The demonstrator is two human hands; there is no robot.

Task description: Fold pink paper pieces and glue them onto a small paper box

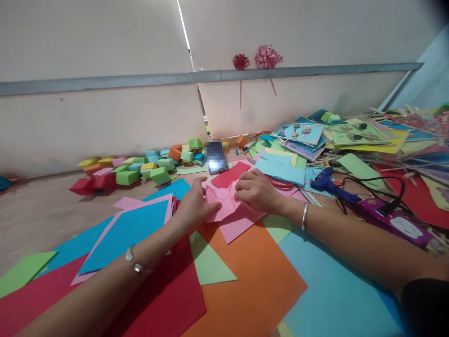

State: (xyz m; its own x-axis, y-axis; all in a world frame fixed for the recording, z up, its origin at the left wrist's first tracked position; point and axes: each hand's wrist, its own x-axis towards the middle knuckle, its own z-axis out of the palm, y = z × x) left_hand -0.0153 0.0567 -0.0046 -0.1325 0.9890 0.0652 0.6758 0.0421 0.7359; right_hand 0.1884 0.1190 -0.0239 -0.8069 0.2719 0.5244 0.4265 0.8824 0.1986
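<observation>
A folded sheet of pink paper point(224, 206) is held between both hands, with creased flaps showing in its middle. My left hand point(196, 202) grips its left side, thumb on the near face and fingers behind. At the right side, my right hand point(257, 189) pinches the edge, its fingers curled together. Beneath the held piece lies a flat pink sheet point(229, 231). A red paper strip point(231, 174) is just behind it. Red-handled scissors point(280, 182) lie partly hidden beyond my right hand, under light blue paper point(280, 169).
Coloured sheets, among them orange point(252, 281) and blue point(133, 229), overlap in front. Folded paper boxes point(128, 177) line the wall at left, beside a phone point(216, 157). At right are a blue glue gun point(331, 186), a purple power strip point(393, 222) with cable, and piled cards point(298, 133).
</observation>
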